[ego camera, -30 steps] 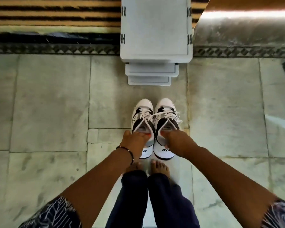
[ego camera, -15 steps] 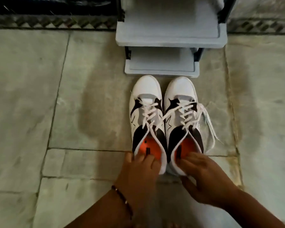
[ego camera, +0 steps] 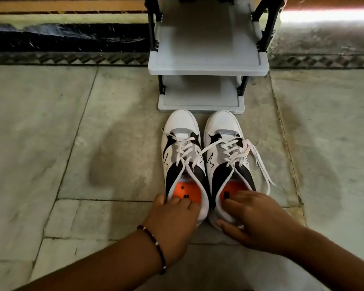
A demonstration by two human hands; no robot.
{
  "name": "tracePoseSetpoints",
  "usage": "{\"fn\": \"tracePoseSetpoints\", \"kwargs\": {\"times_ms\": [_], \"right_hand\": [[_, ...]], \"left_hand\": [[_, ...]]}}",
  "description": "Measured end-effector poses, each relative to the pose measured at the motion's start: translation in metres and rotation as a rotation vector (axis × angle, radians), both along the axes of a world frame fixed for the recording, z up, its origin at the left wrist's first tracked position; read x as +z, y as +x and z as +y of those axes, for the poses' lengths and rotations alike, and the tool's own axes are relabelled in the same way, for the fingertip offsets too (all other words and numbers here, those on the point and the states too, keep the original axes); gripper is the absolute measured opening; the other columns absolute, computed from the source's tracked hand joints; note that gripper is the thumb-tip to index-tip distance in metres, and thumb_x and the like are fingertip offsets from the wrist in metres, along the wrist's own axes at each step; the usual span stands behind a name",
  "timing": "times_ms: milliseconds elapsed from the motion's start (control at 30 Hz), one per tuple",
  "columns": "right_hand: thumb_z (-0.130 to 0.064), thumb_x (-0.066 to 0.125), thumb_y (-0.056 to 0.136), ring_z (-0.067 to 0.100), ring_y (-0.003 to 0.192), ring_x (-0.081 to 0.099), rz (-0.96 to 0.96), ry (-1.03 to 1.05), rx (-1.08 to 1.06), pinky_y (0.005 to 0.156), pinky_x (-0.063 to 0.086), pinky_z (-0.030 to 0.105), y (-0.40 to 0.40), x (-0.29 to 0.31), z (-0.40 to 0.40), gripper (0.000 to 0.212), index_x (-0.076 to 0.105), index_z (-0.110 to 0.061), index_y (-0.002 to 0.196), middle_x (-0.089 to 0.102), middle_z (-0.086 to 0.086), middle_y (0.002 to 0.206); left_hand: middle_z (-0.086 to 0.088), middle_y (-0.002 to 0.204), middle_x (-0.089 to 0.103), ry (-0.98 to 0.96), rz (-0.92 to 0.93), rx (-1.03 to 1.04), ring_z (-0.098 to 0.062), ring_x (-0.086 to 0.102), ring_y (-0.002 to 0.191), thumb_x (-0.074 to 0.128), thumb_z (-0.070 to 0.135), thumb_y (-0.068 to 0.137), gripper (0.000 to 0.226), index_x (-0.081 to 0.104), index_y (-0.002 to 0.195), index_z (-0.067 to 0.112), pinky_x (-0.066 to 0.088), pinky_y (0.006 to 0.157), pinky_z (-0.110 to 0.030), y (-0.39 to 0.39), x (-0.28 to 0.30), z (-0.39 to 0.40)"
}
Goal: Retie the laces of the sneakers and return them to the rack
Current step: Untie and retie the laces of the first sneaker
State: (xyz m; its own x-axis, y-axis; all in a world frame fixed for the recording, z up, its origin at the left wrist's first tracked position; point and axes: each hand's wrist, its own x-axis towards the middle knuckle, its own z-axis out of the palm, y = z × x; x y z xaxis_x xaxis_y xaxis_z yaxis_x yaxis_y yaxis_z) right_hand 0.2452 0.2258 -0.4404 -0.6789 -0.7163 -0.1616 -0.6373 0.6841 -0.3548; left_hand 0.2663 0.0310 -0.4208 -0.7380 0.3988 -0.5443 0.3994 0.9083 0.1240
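Observation:
Two white and black sneakers with orange insoles stand side by side on the floor, toes pointing at the grey rack (ego camera: 208, 68). My left hand (ego camera: 172, 219) grips the heel of the left sneaker (ego camera: 180, 127), fingers inside on the insole and thumb outside. The heel collar of the right sneaker (ego camera: 222, 124) is held the same way by my right hand (ego camera: 252, 217). Their white laces (ego camera: 259, 162) look loose, and one end trails onto the floor at the right.
The rack has two visible grey shelves on a black frame, the lower shelf (ego camera: 200, 99) just beyond the toes. Stone floor tiles (ego camera: 51, 143) spread to both sides. A dark patterned border (ego camera: 67, 58) runs along the back wall.
The view has dropped much closer to the floor and the rack now looms larger. Both hands have stayed on the sneakers' heels, and the sneakers sit right before the lower shelf.

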Motion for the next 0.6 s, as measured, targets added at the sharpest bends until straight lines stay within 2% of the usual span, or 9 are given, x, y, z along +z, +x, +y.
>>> {"fn": "tracePoseSetpoints", "kwargs": {"times_ms": [100,167,200,267,367,467,500,600], "right_hand": [[-0.056,0.033,0.088,0.011,0.059,0.054,-0.026,0.067,0.092,0.054,0.047,0.027,-0.017,0.020,0.000,0.041,0.053,-0.025,0.070,0.050,-0.010,0.063],[-0.057,0.022,0.088,0.010,0.067,0.055,-0.045,0.053,0.082,0.060,0.046,0.026,-0.036,0.041,-0.007,0.050,0.058,-0.024,0.078,0.056,-0.008,0.073],[-0.055,0.023,0.089,0.010,0.066,0.054,-0.065,0.034,0.053,0.062,0.045,0.026,-0.045,0.051,-0.013,0.049,0.057,-0.023,0.076,0.056,-0.007,0.072],[-0.045,0.037,0.092,0.008,0.056,0.048,-0.112,-0.022,-0.046,0.059,0.039,0.029,-0.062,0.059,-0.026,0.042,0.051,-0.017,0.064,0.049,-0.004,0.060],[-0.038,0.049,0.091,0.014,0.052,0.045,-0.226,-0.027,-0.262,0.053,0.033,0.030,-0.080,0.043,-0.051,0.045,0.053,-0.006,0.059,0.047,0.003,0.054],[-0.035,0.059,0.086,0.012,0.060,0.053,-0.355,-0.188,-0.516,0.052,0.037,0.021,-0.085,0.018,-0.068,0.030,0.067,-0.010,0.071,0.056,-0.003,0.059],[-0.032,0.063,0.084,0.010,0.061,0.054,-0.393,-0.270,-0.583,0.053,0.038,0.020,-0.085,0.014,-0.071,0.023,0.069,-0.012,0.074,0.058,-0.005,0.061],[-0.016,0.065,0.083,0.007,0.056,0.052,-0.577,-0.586,-0.743,0.053,0.041,0.020,-0.080,0.013,-0.077,0.011,0.067,-0.012,0.073,0.060,-0.003,0.062]], "left_hand": [[0.004,0.121,0.052,0.237,0.040,0.054,-0.017,0.048,0.112,0.048,0.043,0.086,0.034,0.048,0.116,0.026,0.036,0.095,-0.035,-0.013,0.005,-0.016],[0.007,0.096,0.060,0.533,0.098,0.237,-0.010,0.056,0.089,0.057,0.043,0.082,0.024,0.059,0.098,0.025,0.045,0.080,-0.027,-0.027,0.018,-0.027],[0.008,0.086,0.060,0.631,0.151,0.350,-0.008,0.056,0.078,0.061,0.039,0.081,0.019,0.061,0.091,0.023,0.044,0.069,-0.020,-0.035,0.023,-0.031],[0.007,0.080,0.062,0.665,0.258,0.563,-0.005,0.056,0.071,0.063,0.036,0.081,0.019,0.063,0.088,0.018,0.040,0.059,-0.011,-0.050,0.023,-0.039],[-0.003,0.097,0.068,0.586,0.182,0.761,-0.016,0.061,0.087,0.061,0.034,0.084,0.029,0.063,0.098,0.009,0.044,0.074,-0.022,-0.066,0.003,-0.048],[-0.011,0.100,0.067,0.772,0.027,0.951,-0.019,0.060,0.089,0.059,0.026,0.086,0.026,0.063,0.100,0.005,0.048,0.077,-0.028,-0.071,-0.015,-0.041],[-0.009,0.096,0.065,0.840,0.015,0.984,-0.016,0.059,0.085,0.059,0.021,0.087,0.023,0.063,0.101,0.004,0.049,0.072,-0.025,-0.070,-0.016,-0.036],[-0.001,0.082,0.060,1.020,-0.070,1.022,-0.005,0.057,0.071,0.054,0.009,0.089,0.016,0.062,0.101,0.001,0.041,0.051,-0.002,-0.066,-0.013,-0.027]]}}
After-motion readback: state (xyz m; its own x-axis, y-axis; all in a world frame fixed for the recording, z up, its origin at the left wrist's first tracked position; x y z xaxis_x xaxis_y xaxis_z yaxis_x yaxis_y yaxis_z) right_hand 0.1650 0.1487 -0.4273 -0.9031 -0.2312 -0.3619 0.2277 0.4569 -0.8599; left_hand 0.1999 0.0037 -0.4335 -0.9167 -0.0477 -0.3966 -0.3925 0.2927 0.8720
